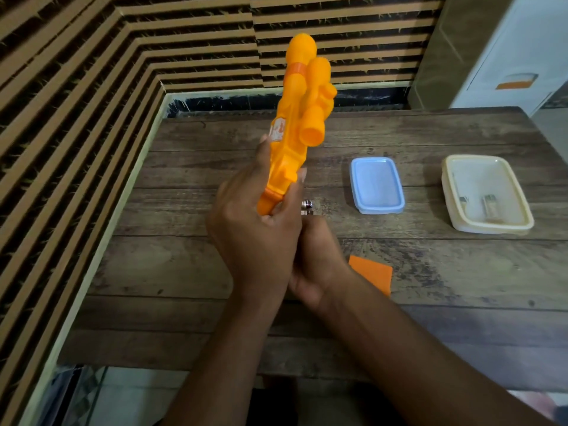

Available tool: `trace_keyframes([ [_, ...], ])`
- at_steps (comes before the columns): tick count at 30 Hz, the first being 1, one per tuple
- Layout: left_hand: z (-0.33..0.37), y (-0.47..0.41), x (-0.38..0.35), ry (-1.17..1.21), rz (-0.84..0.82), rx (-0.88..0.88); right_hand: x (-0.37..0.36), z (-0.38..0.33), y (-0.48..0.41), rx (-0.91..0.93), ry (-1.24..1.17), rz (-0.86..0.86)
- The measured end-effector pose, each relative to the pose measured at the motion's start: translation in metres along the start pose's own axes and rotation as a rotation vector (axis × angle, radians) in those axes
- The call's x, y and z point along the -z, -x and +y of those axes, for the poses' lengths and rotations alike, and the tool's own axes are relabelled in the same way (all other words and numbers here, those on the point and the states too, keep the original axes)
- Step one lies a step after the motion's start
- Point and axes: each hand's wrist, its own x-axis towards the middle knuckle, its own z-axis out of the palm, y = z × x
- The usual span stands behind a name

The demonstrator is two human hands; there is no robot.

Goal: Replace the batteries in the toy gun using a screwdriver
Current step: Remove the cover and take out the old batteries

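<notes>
Left hand [255, 229] grips toy gun [295, 124] upright above the table [215, 318] middle. Right hand [316, 265] curled behind it; contents cannot be told. Orange cover [373, 273] lies off, batteries [307, 207] loose mid-table, 2 more in cream box [488, 193] toward right edge. Refitting and screwing left, I judge.

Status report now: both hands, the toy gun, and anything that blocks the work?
Left hand grips toy gun, barrel up and away. Right hand low behind it, contents unclear. Orange cover lies on table. Nothing blocking.
</notes>
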Motion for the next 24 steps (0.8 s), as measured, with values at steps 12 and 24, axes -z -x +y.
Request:
trace_keyframes([
  [12, 0.003, -0.003, 0.003, 0.101, 0.105, 0.155, 0.000, 0.009, -0.001, 0.213, 0.252, 0.025],
  [24, -0.007, -0.012, 0.006, 0.239, 0.175, 0.251, 0.007, 0.010, -0.004, 0.507, 0.641, 0.032],
])
